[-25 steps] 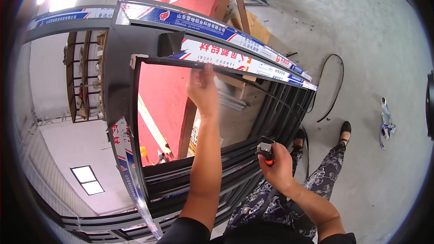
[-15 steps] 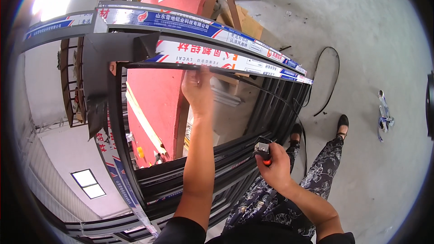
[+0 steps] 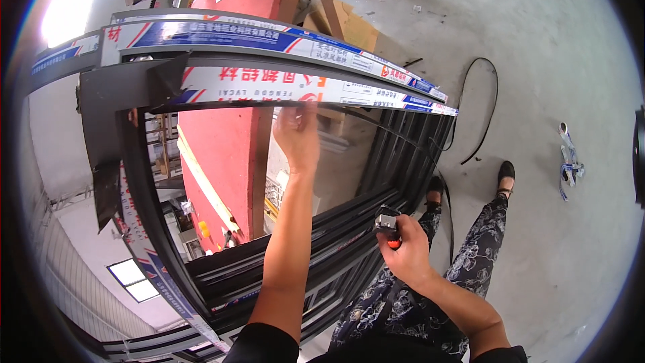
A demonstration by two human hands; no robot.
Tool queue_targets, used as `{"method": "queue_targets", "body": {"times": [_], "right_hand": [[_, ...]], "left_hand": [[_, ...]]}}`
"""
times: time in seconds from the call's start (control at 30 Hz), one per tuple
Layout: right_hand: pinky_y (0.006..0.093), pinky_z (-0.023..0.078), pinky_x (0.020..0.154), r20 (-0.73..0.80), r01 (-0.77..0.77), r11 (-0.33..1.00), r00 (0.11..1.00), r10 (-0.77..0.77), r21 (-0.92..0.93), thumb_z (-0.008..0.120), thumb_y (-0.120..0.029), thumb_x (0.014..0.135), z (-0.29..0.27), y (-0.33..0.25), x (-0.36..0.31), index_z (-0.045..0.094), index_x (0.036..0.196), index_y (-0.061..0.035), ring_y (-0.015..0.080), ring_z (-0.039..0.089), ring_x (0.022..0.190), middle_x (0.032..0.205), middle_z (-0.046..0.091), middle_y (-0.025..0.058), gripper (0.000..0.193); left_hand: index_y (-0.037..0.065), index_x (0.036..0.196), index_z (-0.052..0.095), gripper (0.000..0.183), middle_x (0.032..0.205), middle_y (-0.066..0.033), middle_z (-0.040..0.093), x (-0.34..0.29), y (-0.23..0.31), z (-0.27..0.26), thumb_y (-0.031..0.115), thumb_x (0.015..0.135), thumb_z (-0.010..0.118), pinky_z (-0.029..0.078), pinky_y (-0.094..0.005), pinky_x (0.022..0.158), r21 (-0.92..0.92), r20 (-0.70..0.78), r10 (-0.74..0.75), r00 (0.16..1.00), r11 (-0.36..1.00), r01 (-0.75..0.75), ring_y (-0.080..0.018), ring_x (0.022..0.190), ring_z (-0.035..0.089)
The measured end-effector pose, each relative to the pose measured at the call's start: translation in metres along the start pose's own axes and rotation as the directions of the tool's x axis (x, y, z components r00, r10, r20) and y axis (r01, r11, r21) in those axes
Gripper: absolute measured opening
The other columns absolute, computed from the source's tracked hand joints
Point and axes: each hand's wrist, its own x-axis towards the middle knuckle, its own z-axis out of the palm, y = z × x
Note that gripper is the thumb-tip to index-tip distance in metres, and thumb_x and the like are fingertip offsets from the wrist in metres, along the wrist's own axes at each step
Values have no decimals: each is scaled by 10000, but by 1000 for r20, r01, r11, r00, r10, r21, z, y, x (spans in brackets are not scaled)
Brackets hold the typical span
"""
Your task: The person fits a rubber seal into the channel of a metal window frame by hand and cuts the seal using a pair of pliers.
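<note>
My left hand (image 3: 295,136) is up at the inner edge of a dark metal window frame (image 3: 111,87), its fingers curled and somewhat blurred. It pinches a thin black rubber strip (image 3: 376,124) that trails away to the right from the labelled top bar (image 3: 269,84). Lower and to the right, my right hand (image 3: 410,255) is wrapped around a hand tool (image 3: 386,222) with a squarish metal and black head and an orange-red part. This tool stays apart from the bar; most of its handle is hidden by the fingers.
Several more dark frames (image 3: 269,262) are stacked beneath. A long piece of strip (image 3: 496,94) loops over the grey floor (image 3: 557,262), where crumpled film (image 3: 570,165) lies. A red board (image 3: 232,154) leans behind the opening, with cardboard (image 3: 349,23) farther back.
The upper frame has shifted left in view, and its left corner sits lower. My left hand has moved slightly down while staying by the bar. My right hand still grips the tool, almost in place.
</note>
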Motion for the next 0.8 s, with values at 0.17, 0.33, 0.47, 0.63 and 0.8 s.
{"method": "queue_targets", "body": {"times": [0.17,0.33,0.47,0.63,0.8], "right_hand": [[432,457,669,-1,-35,998,999,35,-60,716,-55,717,-5,19,3,560,935,-20,360,573,761,806,594,135,271],[429,453,662,1,-72,995,997,72,-75,718,-55,716,-6,37,4,558,933,-21,356,569,751,795,586,132,272],[417,464,669,21,-95,991,995,97,-97,719,-60,718,-10,50,5,565,946,-23,340,576,748,788,600,129,277],[418,467,667,1,-92,991,996,93,-95,720,-78,726,-11,56,6,566,939,-16,338,583,743,761,601,123,270],[421,468,671,2,-76,992,997,76,-101,718,-82,732,-12,54,17,567,945,-9,348,585,752,777,600,141,271]], "left_hand": [[-30,1020,651,126,876,-43,657,-4,-6,10,56,931,624,558,-258,764,-15,-12,-88,996,996,88,-95,805,621],[-37,1005,646,115,871,-40,657,-12,-38,19,48,934,616,548,-261,761,-52,91,-17,996,998,22,-97,775,623],[-41,1013,647,126,864,-32,656,-22,-39,36,53,934,619,534,-258,747,-31,-42,-22,999,999,21,-84,744,608],[-43,1012,656,142,898,-25,663,-20,-52,36,60,915,655,510,-258,735,-38,95,-125,988,991,129,-87,792,604],[-10,895,682,126,773,-40,680,-5,-49,17,104,852,713,461,-258,647,-8,68,28,997,1000,-28,-90,683,588]]}}
